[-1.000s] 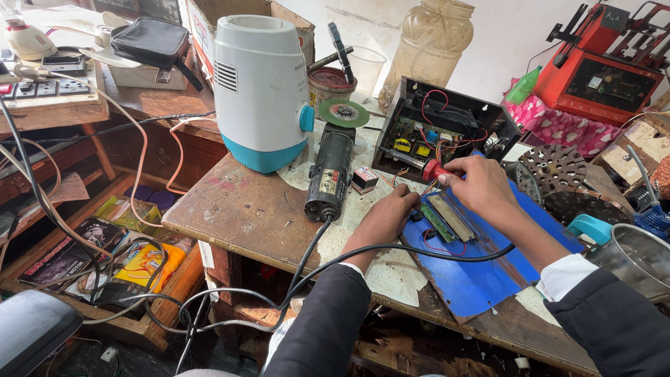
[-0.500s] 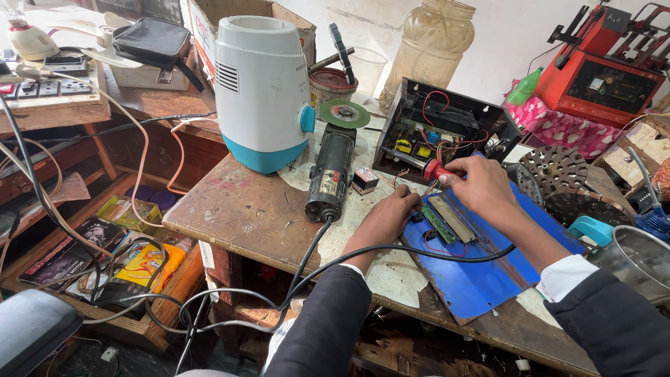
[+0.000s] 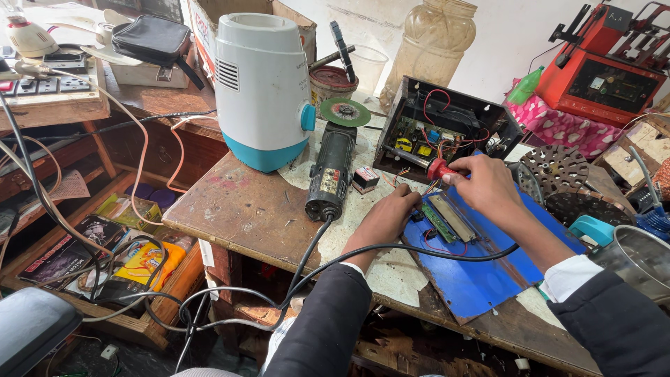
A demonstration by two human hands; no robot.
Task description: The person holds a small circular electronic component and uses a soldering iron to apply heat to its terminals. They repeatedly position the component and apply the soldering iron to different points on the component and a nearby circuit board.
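Two hands of mine meet over a small green circuit board (image 3: 439, 222) that lies on a blue sheet (image 3: 481, 279) at the right part of the wooden workbench (image 3: 237, 209). A pale oblong part (image 3: 452, 217) sits just beside the board on its right. My left hand (image 3: 388, 218) is curled narrow, its fingertips pressed down at the board's left edge. My right hand (image 3: 488, 187) is closed around the red handle of a tool (image 3: 441, 168), whose tip I cannot make out; it points down toward the far end of the board. A black cable (image 3: 391, 250) runs across the blue sheet near my wrists.

Just beyond the hands stands an open black case (image 3: 447, 126) with wiring and coloured parts inside. Left of it lies a black angle grinder (image 3: 333, 164) with a green disc at its far end, and a small dark block (image 3: 365, 179) sits between the grinder and the case. Farther left rises a white and teal appliance base (image 3: 264, 91). Behind it I see a cardboard box (image 3: 244, 10), a round tin (image 3: 333, 82) and a clear plastic jar (image 3: 433, 42). At the far right there is a red machine (image 3: 607, 77), a perforated metal disc (image 3: 555, 167) and a steel pot (image 3: 635, 258).
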